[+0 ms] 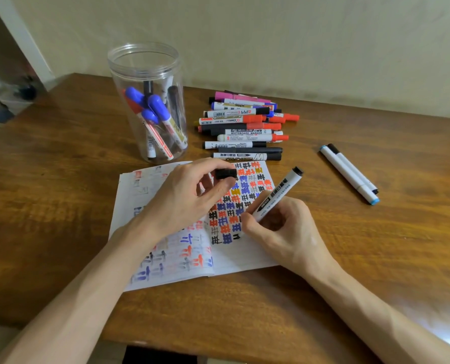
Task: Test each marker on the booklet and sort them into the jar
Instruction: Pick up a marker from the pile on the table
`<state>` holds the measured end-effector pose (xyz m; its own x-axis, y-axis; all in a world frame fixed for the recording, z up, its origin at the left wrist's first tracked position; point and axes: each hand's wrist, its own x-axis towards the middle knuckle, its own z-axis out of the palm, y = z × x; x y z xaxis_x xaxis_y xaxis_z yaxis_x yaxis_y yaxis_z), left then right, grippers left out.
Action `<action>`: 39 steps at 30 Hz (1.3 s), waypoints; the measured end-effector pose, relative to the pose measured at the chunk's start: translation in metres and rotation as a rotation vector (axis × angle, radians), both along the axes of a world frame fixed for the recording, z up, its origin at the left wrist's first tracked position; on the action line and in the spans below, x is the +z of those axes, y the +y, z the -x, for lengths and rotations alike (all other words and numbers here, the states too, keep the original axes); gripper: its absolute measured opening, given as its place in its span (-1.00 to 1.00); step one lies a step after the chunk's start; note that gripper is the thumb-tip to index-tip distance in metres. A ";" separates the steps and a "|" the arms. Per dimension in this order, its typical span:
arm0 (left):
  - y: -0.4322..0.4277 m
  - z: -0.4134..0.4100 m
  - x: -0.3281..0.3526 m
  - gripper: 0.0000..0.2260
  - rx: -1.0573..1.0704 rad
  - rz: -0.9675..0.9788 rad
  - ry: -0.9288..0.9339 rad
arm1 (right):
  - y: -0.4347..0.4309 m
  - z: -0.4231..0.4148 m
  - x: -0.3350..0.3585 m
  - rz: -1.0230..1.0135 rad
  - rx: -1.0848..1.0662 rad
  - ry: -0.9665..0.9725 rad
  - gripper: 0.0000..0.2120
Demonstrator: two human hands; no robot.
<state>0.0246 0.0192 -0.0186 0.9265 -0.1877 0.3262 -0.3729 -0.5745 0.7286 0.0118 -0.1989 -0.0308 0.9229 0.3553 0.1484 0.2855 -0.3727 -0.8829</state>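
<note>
The black marker leans over the right-hand page of the open booklet, its writing end down among rows of red, blue and black test marks, beside a half-made black stroke; the tip itself is hidden behind the fingers. The right hand grips the barrel low, fingers curled round it as for writing. The left hand rests on the left page and pinches the black cap between thumb and fingers. To test well, the stroke should probably land on a bare patch of paper, with light, even pressure, so that a faint or dry line shows plainly, while the left hand pins the page flat and has the cap ready to press back on. Behind the booklet lies the pile of markers, and to its left stands the clear jar, upright and open, holding several markers. Two pale markers lie together well apart on the right of the wooden table
</note>
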 end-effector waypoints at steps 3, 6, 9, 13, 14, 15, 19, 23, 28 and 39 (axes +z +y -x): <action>0.001 -0.001 -0.001 -0.71 0.006 0.000 0.000 | -0.001 -0.001 0.001 -0.019 -0.002 -0.006 -0.88; 0.002 -0.001 -0.001 -0.69 0.005 0.003 0.006 | 0.000 -0.002 0.002 -0.040 -0.003 -0.011 -0.87; 0.002 -0.001 -0.001 -0.70 0.017 -0.007 0.001 | 0.001 0.000 0.002 -0.025 0.012 -0.001 -0.86; 0.003 -0.002 -0.002 -0.70 0.030 -0.030 -0.006 | 0.002 0.002 0.002 0.005 0.008 0.000 -0.88; 0.003 -0.002 -0.002 -0.70 0.028 -0.029 -0.006 | 0.002 0.003 0.003 0.005 0.003 -0.002 -0.88; 0.003 -0.002 -0.002 -0.70 0.027 -0.028 -0.006 | 0.002 0.003 0.003 0.003 -0.002 -0.001 -0.89; 0.003 -0.002 -0.002 -0.68 0.022 -0.021 -0.001 | 0.001 0.000 0.003 -0.021 -0.020 -0.001 -0.89; 0.002 -0.001 -0.001 -0.66 0.017 -0.007 0.002 | 0.000 -0.002 0.002 -0.040 -0.019 -0.016 -0.88; 0.003 -0.002 -0.002 -0.68 0.013 -0.010 0.006 | 0.001 -0.001 0.002 -0.039 -0.021 -0.001 -0.90; 0.002 0.000 -0.001 -0.67 0.004 0.002 0.002 | 0.001 -0.002 0.003 -0.046 -0.048 0.009 -0.88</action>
<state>0.0250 0.0214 -0.0191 0.9280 -0.1833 0.3244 -0.3688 -0.5749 0.7304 0.0141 -0.1976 -0.0275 0.9401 0.3039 0.1546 0.2599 -0.3450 -0.9019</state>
